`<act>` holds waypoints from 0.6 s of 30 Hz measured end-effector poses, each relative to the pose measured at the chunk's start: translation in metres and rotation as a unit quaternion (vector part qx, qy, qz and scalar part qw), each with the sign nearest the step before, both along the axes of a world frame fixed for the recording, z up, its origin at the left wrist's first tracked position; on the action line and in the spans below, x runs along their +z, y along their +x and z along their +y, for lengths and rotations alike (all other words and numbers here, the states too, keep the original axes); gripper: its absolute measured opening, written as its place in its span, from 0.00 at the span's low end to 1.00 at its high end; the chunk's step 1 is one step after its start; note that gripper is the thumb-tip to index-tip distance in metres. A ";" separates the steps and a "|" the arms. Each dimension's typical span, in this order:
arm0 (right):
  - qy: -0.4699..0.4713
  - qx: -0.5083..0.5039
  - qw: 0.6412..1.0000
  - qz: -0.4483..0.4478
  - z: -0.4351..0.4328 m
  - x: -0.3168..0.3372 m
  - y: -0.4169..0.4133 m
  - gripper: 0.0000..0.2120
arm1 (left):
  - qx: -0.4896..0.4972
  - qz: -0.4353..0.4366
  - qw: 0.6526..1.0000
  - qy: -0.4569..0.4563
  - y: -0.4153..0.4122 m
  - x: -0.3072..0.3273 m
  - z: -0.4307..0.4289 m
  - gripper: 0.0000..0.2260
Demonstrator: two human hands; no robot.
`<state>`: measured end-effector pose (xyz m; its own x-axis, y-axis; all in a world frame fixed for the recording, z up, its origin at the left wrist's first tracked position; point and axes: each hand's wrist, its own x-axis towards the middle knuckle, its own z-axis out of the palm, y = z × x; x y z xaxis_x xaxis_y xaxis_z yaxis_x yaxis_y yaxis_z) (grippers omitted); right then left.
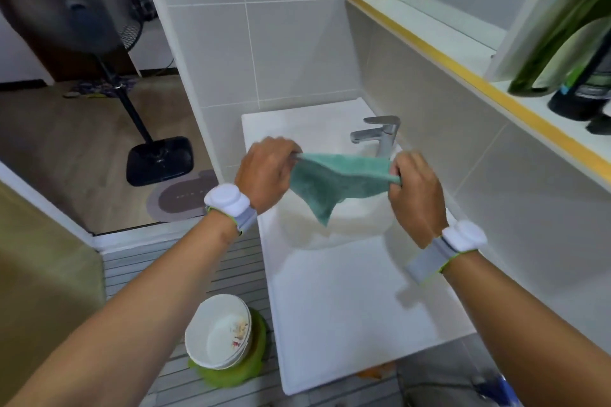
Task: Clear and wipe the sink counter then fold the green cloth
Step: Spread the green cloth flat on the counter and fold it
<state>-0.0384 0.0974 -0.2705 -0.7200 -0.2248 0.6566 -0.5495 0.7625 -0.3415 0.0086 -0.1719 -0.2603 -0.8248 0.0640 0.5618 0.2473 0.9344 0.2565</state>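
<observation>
Head view, starting at the far left: a black standing fan (71,10) sits on the wooden floor beyond the doorway, with a grey mat (180,196) near its base. Lower down, a stack of white bowls (218,332) rests on a green dish (241,370) on the slatted floor, just beside the white counter (347,307). The left hand (264,172) pinches one top corner of the green cloth (334,182) between its fingers. The cloth is stretched above the basin (357,225), its lower corner hanging down. Behind it stands a chrome tap (380,135). The right hand (415,192) pinches the opposite corner. Dark bottles (582,86) stand on the shelf at right.
</observation>
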 end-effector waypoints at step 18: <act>0.293 0.207 0.828 -0.432 0.083 -0.110 0.118 0.20 | -0.285 -0.313 0.899 -0.111 0.152 -0.134 0.030 0.07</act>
<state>0.0800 0.1806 -0.3803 -0.6457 -0.6671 -0.3715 -0.5487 0.7438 -0.3818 0.1611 -0.1417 -0.3947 -0.7722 0.6302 -0.0810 0.5745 0.7470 0.3347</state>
